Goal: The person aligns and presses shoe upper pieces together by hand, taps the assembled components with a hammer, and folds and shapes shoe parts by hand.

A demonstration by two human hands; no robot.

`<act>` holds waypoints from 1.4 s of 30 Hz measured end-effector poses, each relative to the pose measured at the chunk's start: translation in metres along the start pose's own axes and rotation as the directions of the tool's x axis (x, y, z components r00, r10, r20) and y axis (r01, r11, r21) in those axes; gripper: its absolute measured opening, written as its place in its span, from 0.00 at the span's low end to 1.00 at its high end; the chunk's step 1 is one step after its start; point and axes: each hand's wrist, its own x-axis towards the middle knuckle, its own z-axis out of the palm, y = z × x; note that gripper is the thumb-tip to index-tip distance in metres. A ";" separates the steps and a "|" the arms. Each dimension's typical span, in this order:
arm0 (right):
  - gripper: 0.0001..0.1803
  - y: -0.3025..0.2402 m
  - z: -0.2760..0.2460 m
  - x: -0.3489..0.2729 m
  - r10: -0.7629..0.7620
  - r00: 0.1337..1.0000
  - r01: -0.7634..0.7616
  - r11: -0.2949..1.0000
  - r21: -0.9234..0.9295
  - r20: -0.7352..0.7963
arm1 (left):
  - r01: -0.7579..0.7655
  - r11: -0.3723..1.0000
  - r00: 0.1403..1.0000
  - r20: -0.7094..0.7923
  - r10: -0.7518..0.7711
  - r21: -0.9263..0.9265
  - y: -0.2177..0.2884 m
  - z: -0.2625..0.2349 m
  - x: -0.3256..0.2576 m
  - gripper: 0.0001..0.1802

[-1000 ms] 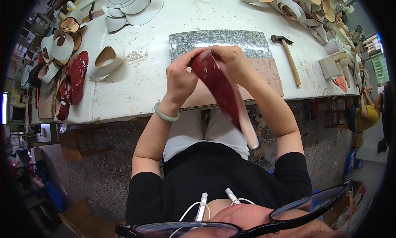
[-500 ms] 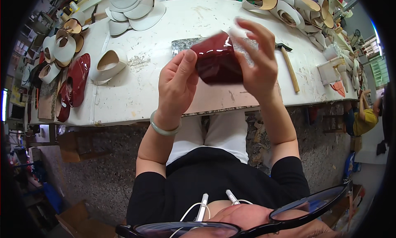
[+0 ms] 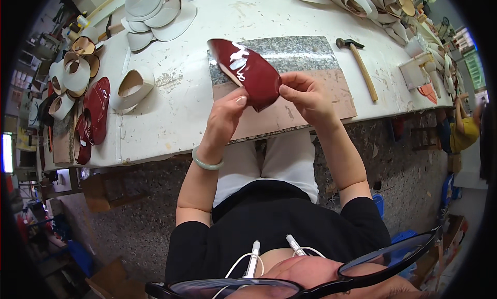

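A glossy dark red shoe upper [image 3: 253, 73] is held in the air between my two hands, its far tip pointing up and to the left. My left hand [image 3: 225, 115] pinches its near left edge between thumb and fingers. On the other side, my right hand [image 3: 309, 98] grips the right edge, thumb against the shiny face. Beneath the upper lies a speckled stone slab [image 3: 303, 46], and a pinkish-brown board [image 3: 331, 94] covers the slab's near part. The inner side of the upper is mostly hidden.
A hammer [image 3: 363, 71] lies right of the slab. At left are red uppers [image 3: 97, 110], a white upper [image 3: 132, 89] and stacked white pieces [image 3: 155, 14]. More pale uppers [image 3: 357, 3] lie at the far right, near a clear box [image 3: 417, 71]. Another person [image 3: 462, 130] is at right.
The red upper has turned, its tip swinging out to the left. My right hand has come down from above it, its spread fingers closing on the right edge.
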 end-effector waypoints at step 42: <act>0.12 0.038 -0.007 -0.018 0.021 0.996 0.012 0.933 0.359 -0.088 | 0.027 0.842 0.932 -0.318 0.174 0.539 -0.046 -0.004 0.038 0.08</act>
